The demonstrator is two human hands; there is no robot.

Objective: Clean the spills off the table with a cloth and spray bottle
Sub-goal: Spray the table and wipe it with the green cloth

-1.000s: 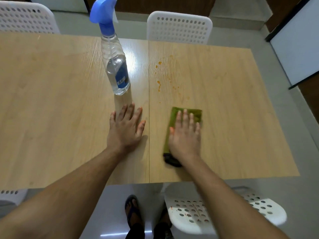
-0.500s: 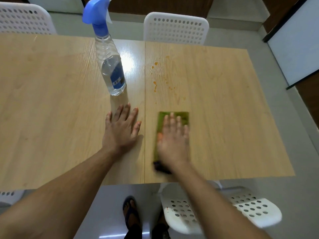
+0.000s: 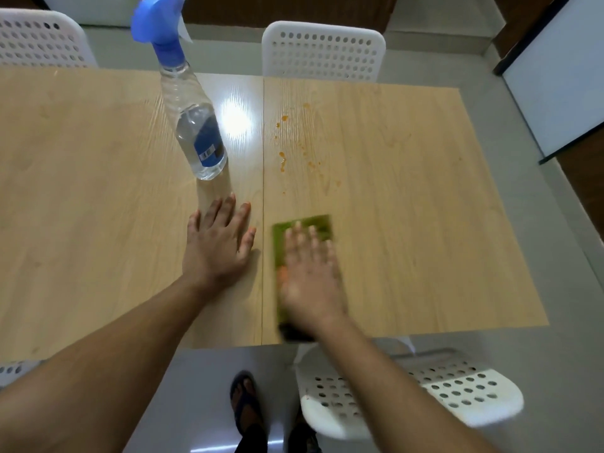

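Head view, right hand [image 3: 310, 273] flat on cloth [image 3: 318, 223], left hand [image 3: 217, 246] spread, spray bottle [image 3: 196, 132] beside spills [image 3: 282, 158].

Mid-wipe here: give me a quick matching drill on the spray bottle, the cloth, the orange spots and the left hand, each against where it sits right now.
Things:
1. spray bottle
2. green cloth
3. orange spots
4. left hand

Places:
A. flat on the table, holding nothing, left of the seam
B. beyond the cloth, just right of the seam
C. upright, left of the seam, beyond the left hand
D. under the flat right hand, near the front edge

Pairs: 1-C, 2-D, 3-B, 4-A
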